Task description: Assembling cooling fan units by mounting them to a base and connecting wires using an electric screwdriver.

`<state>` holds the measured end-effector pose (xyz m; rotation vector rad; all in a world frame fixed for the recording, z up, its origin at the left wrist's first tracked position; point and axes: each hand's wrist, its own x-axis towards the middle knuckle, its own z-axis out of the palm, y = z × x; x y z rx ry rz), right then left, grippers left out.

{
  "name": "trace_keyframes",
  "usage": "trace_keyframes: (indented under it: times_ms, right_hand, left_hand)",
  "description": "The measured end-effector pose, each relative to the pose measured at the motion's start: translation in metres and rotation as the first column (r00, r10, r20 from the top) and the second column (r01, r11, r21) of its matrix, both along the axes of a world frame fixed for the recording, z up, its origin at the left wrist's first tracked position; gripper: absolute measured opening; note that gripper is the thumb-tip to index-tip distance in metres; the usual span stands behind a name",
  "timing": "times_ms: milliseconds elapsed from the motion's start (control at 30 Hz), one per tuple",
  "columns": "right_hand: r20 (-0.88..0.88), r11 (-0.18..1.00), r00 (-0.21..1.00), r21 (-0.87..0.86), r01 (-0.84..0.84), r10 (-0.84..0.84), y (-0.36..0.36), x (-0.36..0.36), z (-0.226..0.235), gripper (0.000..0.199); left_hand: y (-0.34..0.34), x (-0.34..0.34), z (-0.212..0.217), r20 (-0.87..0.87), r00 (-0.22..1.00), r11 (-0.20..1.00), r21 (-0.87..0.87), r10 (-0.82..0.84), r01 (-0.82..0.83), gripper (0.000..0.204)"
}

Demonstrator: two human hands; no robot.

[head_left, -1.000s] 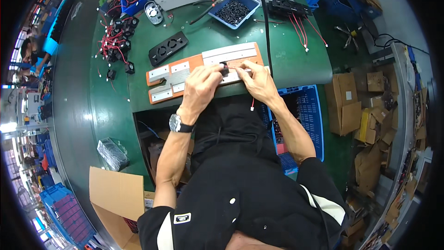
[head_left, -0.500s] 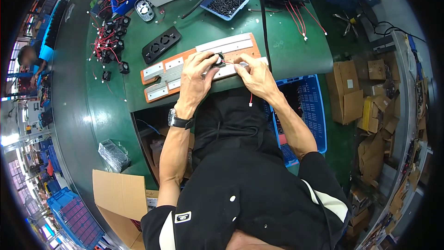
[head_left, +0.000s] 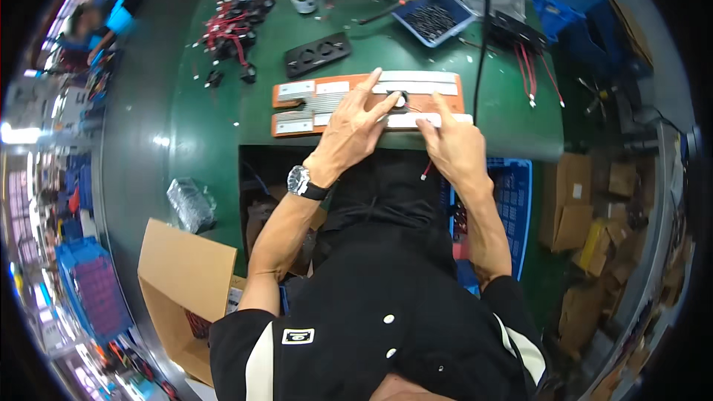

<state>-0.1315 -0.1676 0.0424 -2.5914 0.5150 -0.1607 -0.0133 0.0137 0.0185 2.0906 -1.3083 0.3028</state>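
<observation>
Both hands press down rather than clasp: the left hand (head_left: 355, 128) lies spread, fingers extended, over the orange fixture board (head_left: 327, 104), its fingertips against a small dark round part (head_left: 395, 96) seated between two long silver strips (head_left: 416, 76). The right hand (head_left: 454, 147) comes in from the near side, index finger stretched to the lower strip, with thin red wires (head_left: 426, 171) trailing below it; whether its grip has closed on the wire or only steadies the strip, I cannot tell, as the fingers hide the contact. The board lies flat on the green tabletop (head_left: 223, 119), near its front edge, with a black tray with round holes (head_left: 318, 54) just behind it and a blue bin of small dark fasteners (head_left: 433, 16) farther back. The risk, as I judge it, is the small part tipping or popping out if fingertip pressure goes uneven, or the loose wires snagging under the right palm and pulling it askew.
</observation>
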Motion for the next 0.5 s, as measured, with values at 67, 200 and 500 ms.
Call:
trace_keyframes:
  times_ms: [67,200,500]
  right_hand:
    - [0.031,1.0,1.0,0.011,0.002,-0.003,-0.004,-0.005,0.008,0.057]
    - [0.087,0.997,0.996,0.083,0.006,-0.013,-0.014,-0.015,0.014,0.055]
    - [0.287,0.968,0.95,0.172,-0.181,0.127,-0.003,-0.001,0.024,0.046]
  left_hand:
    - [0.017,0.01,0.011,-0.02,0.999,0.998,-0.031,0.046,-0.046,0.054]
    - [0.083,0.086,0.006,-0.042,0.717,0.681,-0.277,0.696,-0.677,0.044]
    - [0.157,0.153,-0.024,-0.359,0.6,0.457,-0.41,0.715,-0.79,0.03]
